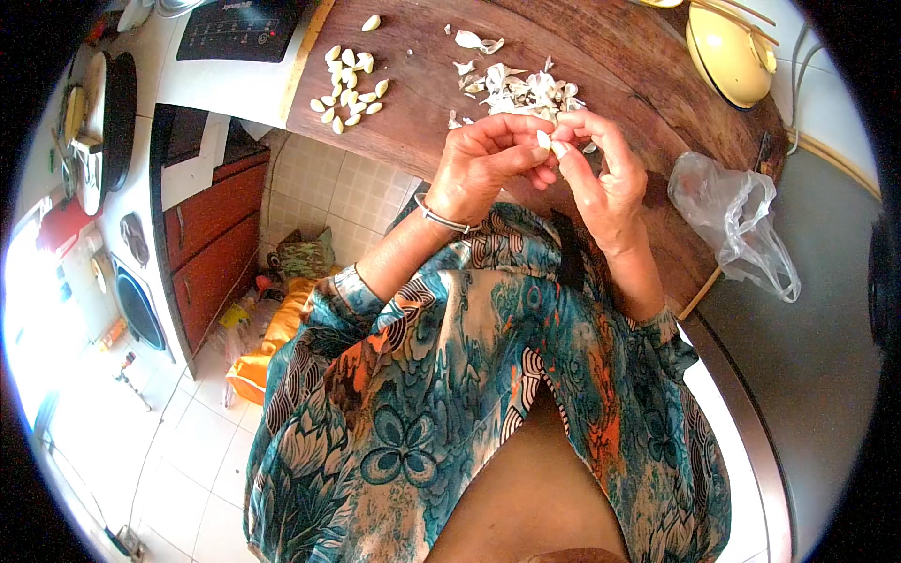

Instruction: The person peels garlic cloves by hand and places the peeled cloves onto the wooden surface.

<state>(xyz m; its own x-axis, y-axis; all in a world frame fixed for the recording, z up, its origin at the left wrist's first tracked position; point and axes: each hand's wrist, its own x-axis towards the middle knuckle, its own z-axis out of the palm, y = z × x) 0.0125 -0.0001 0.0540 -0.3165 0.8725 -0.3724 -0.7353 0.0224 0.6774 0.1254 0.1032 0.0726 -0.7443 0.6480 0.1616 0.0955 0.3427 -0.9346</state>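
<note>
A pale garlic clove (543, 140) is pinched between the thumb and forefinger of my left hand (483, 164). My right hand (605, 178) meets it there, thumb and forefinger closed at the clove's right side; whether it grips the clove or a bit of skin I cannot tell. Just beyond my fingers lies a heap of garlic skins and unpeeled cloves (526, 92) on the brown wooden table (413, 94). Farther left on the wood are several peeled garlic cloves (349, 86), one of them apart near the back edge.
A clear plastic bag (727, 220) lies at the table's right edge. At the back right stands a yellow bowl (727, 61) with chopsticks. A black cooktop (242, 30) is at the back left, above red drawers (221, 225). An orange bag (282, 328) sits on the floor.
</note>
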